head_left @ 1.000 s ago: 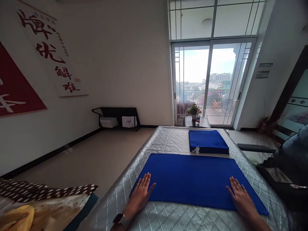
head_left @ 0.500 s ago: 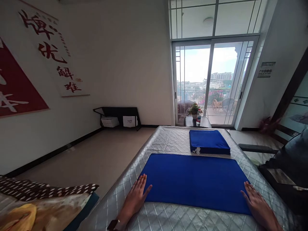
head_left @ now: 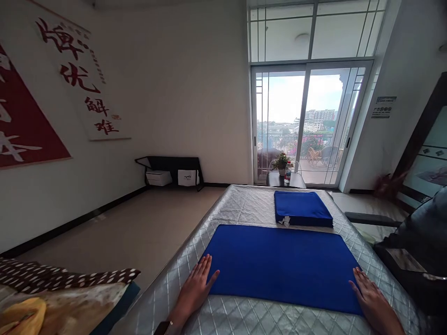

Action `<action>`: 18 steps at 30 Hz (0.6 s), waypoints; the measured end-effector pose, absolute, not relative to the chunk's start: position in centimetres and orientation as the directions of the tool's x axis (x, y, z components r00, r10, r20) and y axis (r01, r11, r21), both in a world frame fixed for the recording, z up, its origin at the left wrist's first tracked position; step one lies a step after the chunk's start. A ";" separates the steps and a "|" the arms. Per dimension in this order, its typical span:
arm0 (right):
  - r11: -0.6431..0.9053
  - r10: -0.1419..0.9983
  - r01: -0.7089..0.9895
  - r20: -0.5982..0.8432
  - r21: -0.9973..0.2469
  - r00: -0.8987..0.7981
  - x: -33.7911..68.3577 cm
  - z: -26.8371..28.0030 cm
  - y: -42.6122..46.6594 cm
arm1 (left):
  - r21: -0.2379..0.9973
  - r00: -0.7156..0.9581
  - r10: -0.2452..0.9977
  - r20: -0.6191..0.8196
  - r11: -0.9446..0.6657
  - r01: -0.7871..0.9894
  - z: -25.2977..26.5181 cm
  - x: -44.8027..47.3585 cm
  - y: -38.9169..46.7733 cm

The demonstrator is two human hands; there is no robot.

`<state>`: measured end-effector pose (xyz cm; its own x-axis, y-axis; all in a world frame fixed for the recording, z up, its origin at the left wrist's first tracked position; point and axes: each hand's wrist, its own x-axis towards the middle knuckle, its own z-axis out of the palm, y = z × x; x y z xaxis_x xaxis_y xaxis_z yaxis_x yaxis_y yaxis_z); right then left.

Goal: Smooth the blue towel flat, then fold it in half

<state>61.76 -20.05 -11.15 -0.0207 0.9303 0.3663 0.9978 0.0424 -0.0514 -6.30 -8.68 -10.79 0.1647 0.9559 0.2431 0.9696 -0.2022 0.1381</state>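
A flat blue cloth (head_left: pixel 279 265) lies spread over a silver quilted table cover (head_left: pixel 240 200). My left hand (head_left: pixel 196 284) rests flat at its left edge, with the thumb out over the blue fabric. At the opposite edge my right hand (head_left: pixel 373 293) lies palm down, fingers stretched and thumb apart. Neither hand grips anything. Just beyond the spread cloth sits a neat stack of folded blue cloths (head_left: pixel 303 207), with small white tags showing at its near left corner.
Behind the covered table a small dark table (head_left: pixel 296 180) holds a potted plant (head_left: pixel 282 162) and a bottle (head_left: pixel 287 173). Polka-dot fabric (head_left: pixel 70 279) is at lower left. A black seat (head_left: pixel 412 246) stands at right. A black rack (head_left: pixel 171 163) stands by the wall.
The view has tilted up slightly, so the scene sits a little lower. Both hands stay at the blue cloth's side edges, and the cloth and stack have not visibly moved.
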 end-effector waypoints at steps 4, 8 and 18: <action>-0.029 0.948 0.995 0.313 -0.092 0.057 61.2 -10.8 -19.8 | 0.125 0.152 0.956 0.252 -0.188 0.974 -10.9 -6.3 -8.6; -0.098 0.952 0.983 0.272 -0.157 0.138 61.2 -10.6 -19.6 | 0.139 0.144 0.957 0.253 -0.184 0.973 -10.7 -6.2 -8.7; -0.089 0.937 0.971 0.311 -0.221 0.156 61.5 -10.7 -19.7 | 0.230 0.127 0.954 0.270 -0.192 0.954 -11.0 -6.6 -8.9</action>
